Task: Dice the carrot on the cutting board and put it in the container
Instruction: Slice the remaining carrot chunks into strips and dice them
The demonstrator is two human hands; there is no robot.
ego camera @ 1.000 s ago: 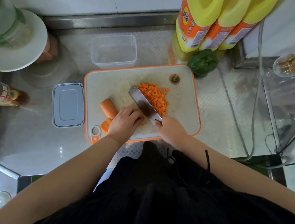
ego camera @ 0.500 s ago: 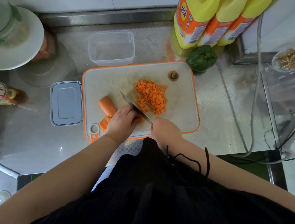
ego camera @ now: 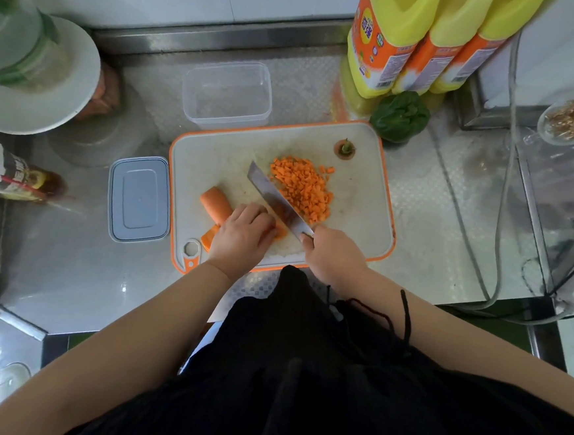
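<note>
On the white, orange-rimmed cutting board [ego camera: 357, 219] lies a pile of diced carrot [ego camera: 303, 187]. A whole carrot chunk [ego camera: 215, 202] lies at the board's left side. My left hand [ego camera: 243, 236] presses with curled fingers on carrot strips [ego camera: 208, 236] near the board's front edge; most of them are hidden under it. My right hand [ego camera: 330, 255] grips the handle of a cleaver [ego camera: 276, 199], whose blade runs right beside my left fingers. The clear empty container [ego camera: 227, 92] stands behind the board.
A grey lid [ego camera: 139, 199] lies left of the board. The carrot top [ego camera: 345, 148] sits at the board's far corner. A green pepper [ego camera: 400, 116] and three yellow bottles [ego camera: 426, 39] stand behind on the right. A white plate [ego camera: 48, 95] and cables [ego camera: 466, 238] flank the steel counter.
The cleaver blade rose on edge and came down again beside my left fingers. My left hand stayed on the carrot strips. The camera view shifted slightly.
</note>
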